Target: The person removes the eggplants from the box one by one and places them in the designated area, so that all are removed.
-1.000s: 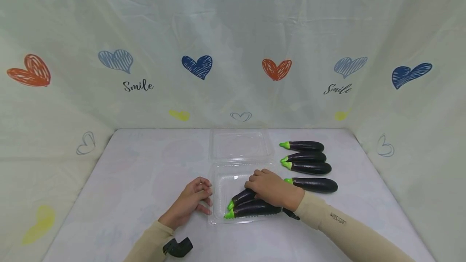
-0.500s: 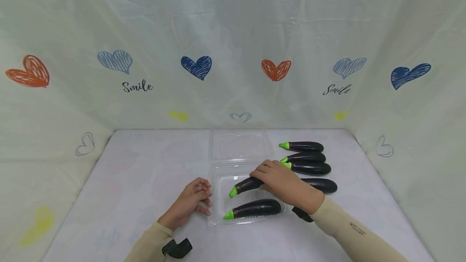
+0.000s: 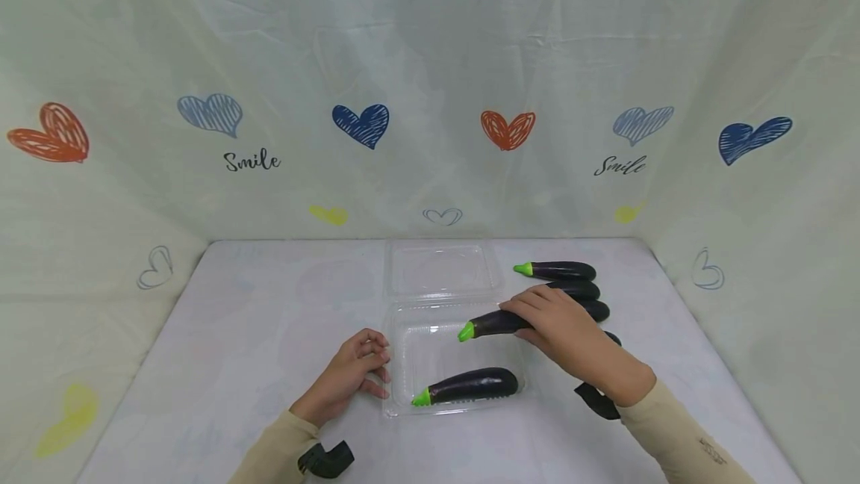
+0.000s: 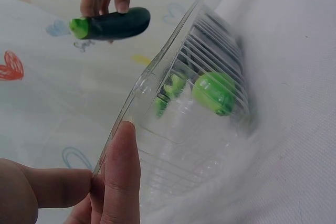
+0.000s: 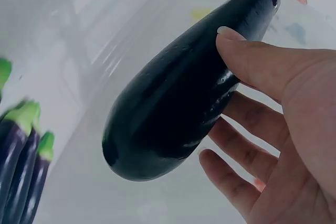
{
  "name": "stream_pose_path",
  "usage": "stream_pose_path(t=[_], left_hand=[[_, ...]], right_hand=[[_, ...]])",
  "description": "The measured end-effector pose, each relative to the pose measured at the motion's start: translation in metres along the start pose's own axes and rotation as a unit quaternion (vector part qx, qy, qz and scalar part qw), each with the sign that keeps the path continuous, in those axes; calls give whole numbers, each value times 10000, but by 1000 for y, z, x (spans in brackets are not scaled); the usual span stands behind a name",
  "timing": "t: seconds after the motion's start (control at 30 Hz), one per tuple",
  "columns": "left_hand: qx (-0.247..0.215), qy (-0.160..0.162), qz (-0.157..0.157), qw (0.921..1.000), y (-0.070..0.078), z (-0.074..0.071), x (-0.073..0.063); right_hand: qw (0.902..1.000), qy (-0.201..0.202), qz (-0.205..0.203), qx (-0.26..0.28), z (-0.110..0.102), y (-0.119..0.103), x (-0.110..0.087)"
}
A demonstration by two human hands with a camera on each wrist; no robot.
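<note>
My right hand [image 3: 571, 334] holds an eggplant [image 3: 496, 323] with a green stem, raised above the right side of a clear plastic clamshell box [image 3: 419, 334]. In the right wrist view the thumb lies across this dark, glossy eggplant [image 5: 173, 98], with fingers behind it. My left hand [image 3: 346, 376] is at the box's left edge. The left wrist view shows its thumb and a finger pinching the rim [image 4: 137, 90]. One other eggplant [image 3: 473, 385] lies along the near side inside the box, stem to the left.
Several eggplants lie on the table's right side; the farthest eggplant [image 3: 564, 270] is fully visible, others partly hidden by my right hand. The box's lid [image 3: 440, 269] lies folded back toward the wall. A heart-printed curtain [image 3: 437, 81] stands behind the white table [image 3: 282, 305].
My right hand has lifted one of two eggplants from the box and carried it up and rightward. The other eggplant stays inside. My left hand keeps its place at the rim.
</note>
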State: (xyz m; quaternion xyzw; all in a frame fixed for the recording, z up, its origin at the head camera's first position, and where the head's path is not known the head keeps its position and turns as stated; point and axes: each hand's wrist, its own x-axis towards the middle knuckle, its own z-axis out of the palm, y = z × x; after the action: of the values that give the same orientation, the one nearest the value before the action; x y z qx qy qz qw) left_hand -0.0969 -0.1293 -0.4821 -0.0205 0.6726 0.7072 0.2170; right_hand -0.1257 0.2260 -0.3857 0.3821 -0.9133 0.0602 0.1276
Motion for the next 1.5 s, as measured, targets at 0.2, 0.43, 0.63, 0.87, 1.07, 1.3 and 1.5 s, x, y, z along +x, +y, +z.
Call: stream_pose_path(t=[0.2,0.43,0.63,0.87,1.07,1.3,1.5], left_hand=[[-4,-2,5,10000,-1,0,0],[-3,18,-10,10000,-1,1,0],[-14,12,-20,10000,-1,1,2],[16,-5,-5,10000,-1,1,3],[23,-2,12,10000,-1,2,2],[12,-43,42,10000,-2,2,3],[14,-100,7,9999,-2,0,4]], right_hand=[[9994,139,269,138,-3,13,-17],[9978,224,610,103,-4,28,-37],[9932,-2,1154,159,-4,37,-54],[9911,-13,1323,176,2,51,-74],[9863,-223,1631,149,6,55,-89],[9814,-519,1845,105,17,51,-99],[9819,-669,1770,10,29,47,-103]])
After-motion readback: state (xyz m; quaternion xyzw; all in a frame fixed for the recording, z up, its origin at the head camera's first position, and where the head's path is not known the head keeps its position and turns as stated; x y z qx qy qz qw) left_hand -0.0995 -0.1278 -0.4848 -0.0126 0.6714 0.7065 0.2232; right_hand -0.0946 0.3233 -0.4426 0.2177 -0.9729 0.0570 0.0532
